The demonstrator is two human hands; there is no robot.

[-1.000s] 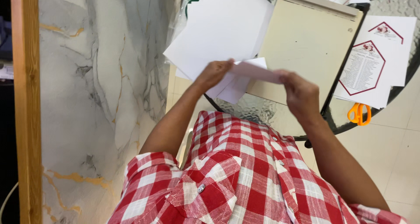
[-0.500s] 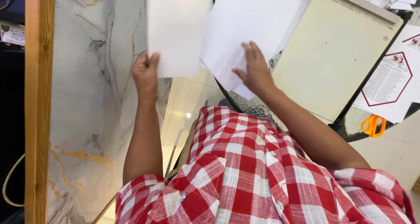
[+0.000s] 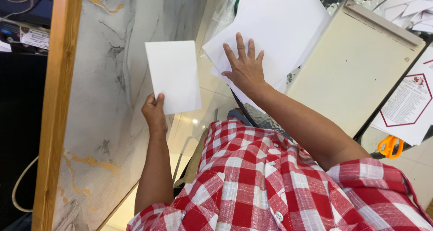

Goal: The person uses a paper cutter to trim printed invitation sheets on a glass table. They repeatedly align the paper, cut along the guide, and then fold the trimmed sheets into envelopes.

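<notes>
Counting near to far: one red-checked shirt (image 3: 270, 186), two bare hands, one folded white sheet (image 3: 173, 76), one stack of white paper (image 3: 279, 28). Left hand (image 3: 154, 113) pinches the sheet's near-left corner, thumb on top, other fingers hidden behind it; sheet is held over the marble panel (image 3: 99, 122). Right hand (image 3: 246, 68) lies flat on the stack, fingers spread. Stack's sheet count unreadable; far edge cut off. One pair of orange scissors (image 3: 390, 146) at right, partly hidden. Versus half a second ago: the held sheet looks lower and narrower, and the right hand sits farther up the stack.
</notes>
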